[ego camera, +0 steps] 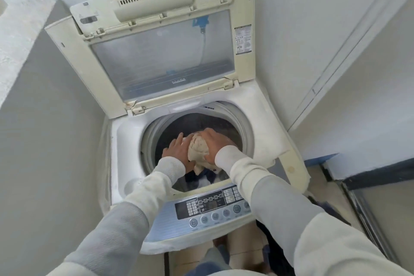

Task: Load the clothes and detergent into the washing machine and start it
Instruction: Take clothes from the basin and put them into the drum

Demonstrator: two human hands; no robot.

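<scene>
Lid (pixel 156 51) is propped up so the drum (pixel 235 132) is open for loading. Right hand (pixel 212 143) curls its fingers over a beige cloth (pixel 198 148), bunched to fit the opening, held above the drum. Left hand (pixel 178 150), fingers straight, presses the cloth's side to steady it. Dark clothes (pixel 201 178) already lie inside. Panel (pixel 210 206) untouched, likely for starting later; no detergent visible.

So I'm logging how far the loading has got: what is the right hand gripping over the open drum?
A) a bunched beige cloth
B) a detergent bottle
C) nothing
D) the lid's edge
A: the right hand curls round a bunched beige cloth above the drum, with the left hand flat beside it.
</scene>
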